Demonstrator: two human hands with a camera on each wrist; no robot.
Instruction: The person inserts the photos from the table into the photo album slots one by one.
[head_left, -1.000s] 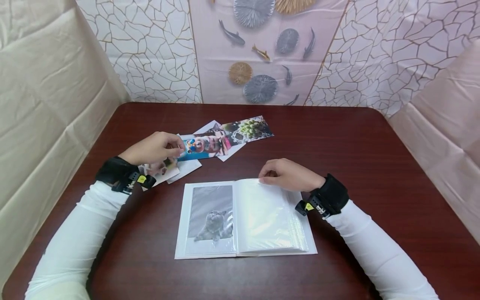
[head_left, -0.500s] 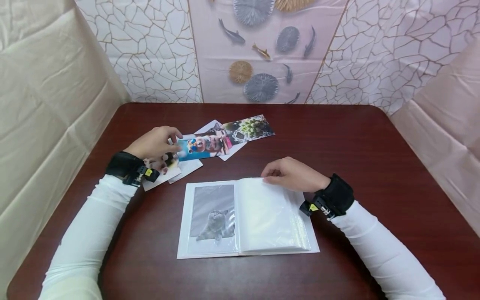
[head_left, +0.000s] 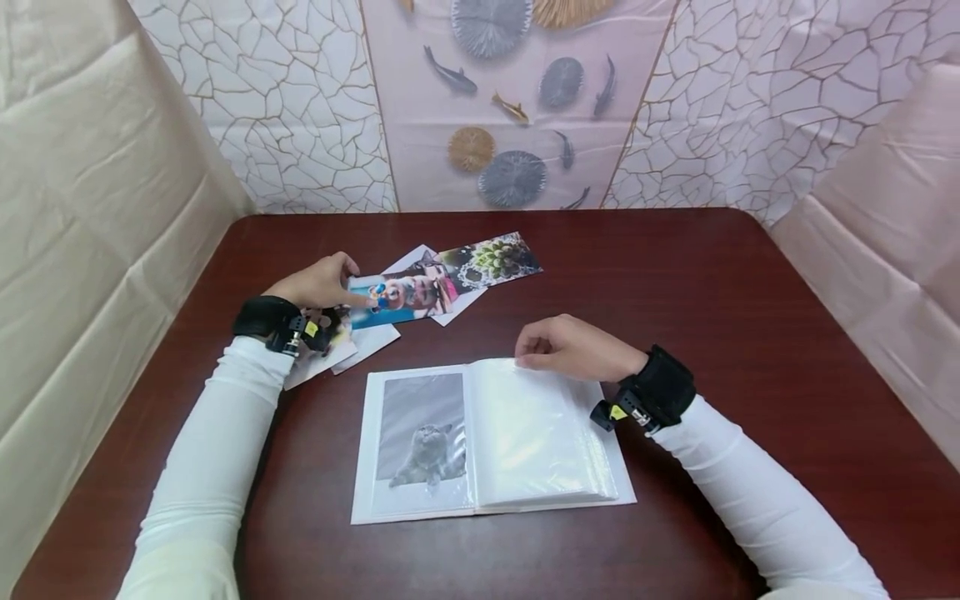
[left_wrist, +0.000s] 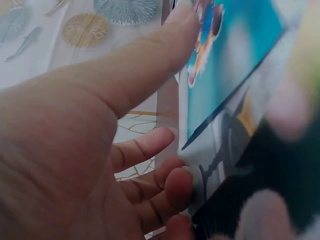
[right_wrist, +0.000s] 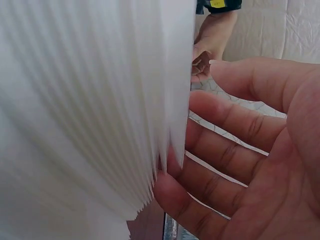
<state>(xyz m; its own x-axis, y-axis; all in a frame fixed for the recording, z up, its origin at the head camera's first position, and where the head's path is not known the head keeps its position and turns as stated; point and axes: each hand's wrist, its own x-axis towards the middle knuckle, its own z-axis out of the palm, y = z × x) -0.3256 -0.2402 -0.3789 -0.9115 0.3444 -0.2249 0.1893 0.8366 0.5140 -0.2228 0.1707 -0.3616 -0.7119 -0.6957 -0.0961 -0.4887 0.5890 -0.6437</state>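
Note:
In the head view my left hand (head_left: 321,283) is at the left end of a photo pile. Its thumb lies over the blue-backed photo (head_left: 405,296), which shows a figure in blue goggles; the other fingers are loosely bent near its edge (left_wrist: 192,127). Below that hand, another photo (head_left: 322,358) is partly covered. An open photo album (head_left: 483,510) lies in front, with a grey cat picture (head_left: 427,446) in its left sleeve and a blank-looking clear sleeve (head_left: 540,433) on the right. My right hand (head_left: 577,348) rests its fingertips along the upper edge of the right-hand pages (right_wrist: 172,100).
A succulent photo (head_left: 498,258) overlaps the pile's right end, and white-backed prints (head_left: 367,342) stick out below it. All lies on a dark red-brown table (head_left: 712,292). Patterned cloth (head_left: 300,100) hangs behind the table, and pale cloth (head_left: 112,167) at the left side.
My left hand has shifted slightly right and away from me, its thumb now over the blue photo and its fingers more spread. The right hand stays at the album's upper edge.

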